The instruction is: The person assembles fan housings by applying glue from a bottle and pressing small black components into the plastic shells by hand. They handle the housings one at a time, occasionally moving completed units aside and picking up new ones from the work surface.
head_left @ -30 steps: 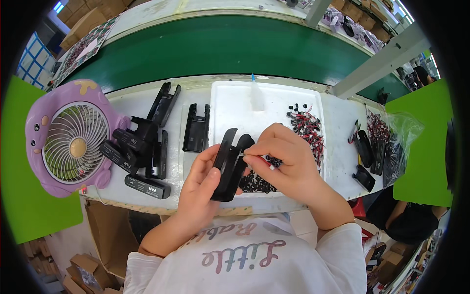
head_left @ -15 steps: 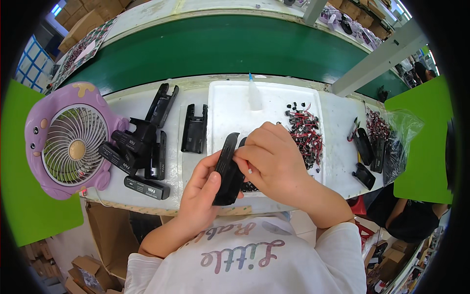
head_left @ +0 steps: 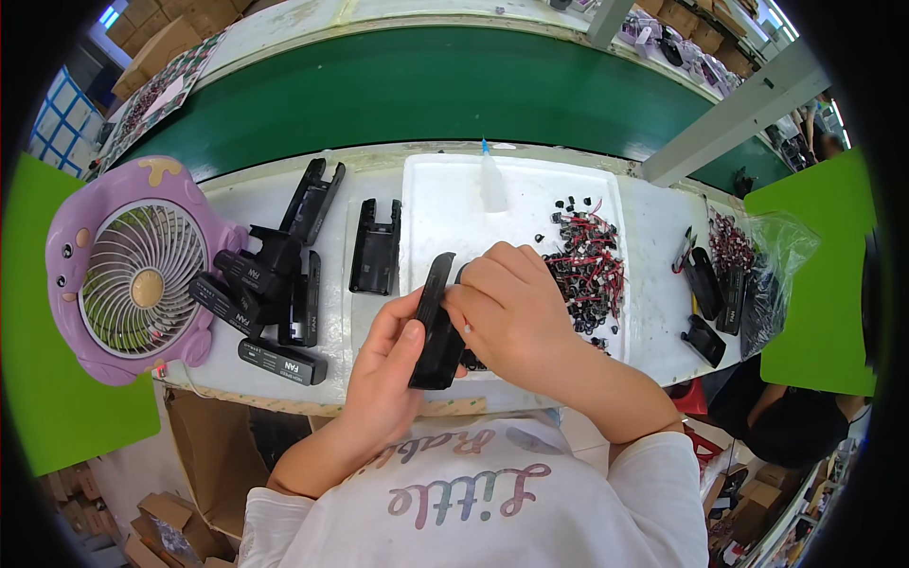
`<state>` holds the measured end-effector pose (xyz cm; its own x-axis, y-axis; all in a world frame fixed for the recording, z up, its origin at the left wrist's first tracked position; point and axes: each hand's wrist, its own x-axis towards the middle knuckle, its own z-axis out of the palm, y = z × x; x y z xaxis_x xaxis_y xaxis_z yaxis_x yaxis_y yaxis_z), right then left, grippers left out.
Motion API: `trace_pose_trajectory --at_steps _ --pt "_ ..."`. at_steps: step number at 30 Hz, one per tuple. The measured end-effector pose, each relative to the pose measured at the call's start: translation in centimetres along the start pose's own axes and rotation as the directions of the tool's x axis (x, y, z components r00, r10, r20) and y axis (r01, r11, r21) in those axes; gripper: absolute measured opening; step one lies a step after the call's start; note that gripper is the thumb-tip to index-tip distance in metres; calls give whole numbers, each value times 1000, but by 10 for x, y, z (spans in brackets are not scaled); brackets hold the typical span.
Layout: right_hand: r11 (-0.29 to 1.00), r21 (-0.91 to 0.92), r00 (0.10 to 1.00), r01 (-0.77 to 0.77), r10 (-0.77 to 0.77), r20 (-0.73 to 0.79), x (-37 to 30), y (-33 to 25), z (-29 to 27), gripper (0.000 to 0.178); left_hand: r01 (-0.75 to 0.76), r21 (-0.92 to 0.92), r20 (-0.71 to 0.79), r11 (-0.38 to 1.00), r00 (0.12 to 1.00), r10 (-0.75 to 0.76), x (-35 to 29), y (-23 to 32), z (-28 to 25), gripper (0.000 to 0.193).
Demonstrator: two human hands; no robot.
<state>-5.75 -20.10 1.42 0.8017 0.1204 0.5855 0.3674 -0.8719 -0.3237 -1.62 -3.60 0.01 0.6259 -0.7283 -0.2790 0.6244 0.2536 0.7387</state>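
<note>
My left hand (head_left: 386, 364) grips a black plastic fan casing (head_left: 436, 350), thumb along its near side, tilted upright over the near edge of a white foam tray (head_left: 445, 180). Curled over the casing's upper part is my right hand (head_left: 511, 308), its fingers pinched together at the opening. A small pale bit shows by those fingers; what they pinch is mostly hidden. To the right in the tray lies a pile of small black parts with red and black wires (head_left: 589, 260). A white squeeze bottle with a blue tip (head_left: 492, 185) rests at the tray's far side.
Left of the tray lies a single black casing (head_left: 376, 248), then a heap of black casings (head_left: 270, 279) and a purple desk fan (head_left: 142, 275). More casings (head_left: 703, 284) and a clear plastic bag (head_left: 776, 275) sit at right. A green conveyor belt (head_left: 454, 85) runs beyond the table.
Both hands have shifted slightly, with the casing raised a little. My right hand has turned a bit and moved left against the casing.
</note>
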Motion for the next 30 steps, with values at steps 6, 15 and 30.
trace_pose_trajectory --at_steps 6,15,30 --pt "974 162 986 -159 149 69 8 5 -11 18 90 -139 -29 986 995 -95 8 9 4 41" --pt "968 252 999 -16 3 48 -5 -11 -26 27 166 -413 32 896 985 -168 17 6 -3 37" --pt "911 -173 926 -374 378 -9 28 132 -37 15 -250 965 80 81 574 815 -32 53 -72 37"
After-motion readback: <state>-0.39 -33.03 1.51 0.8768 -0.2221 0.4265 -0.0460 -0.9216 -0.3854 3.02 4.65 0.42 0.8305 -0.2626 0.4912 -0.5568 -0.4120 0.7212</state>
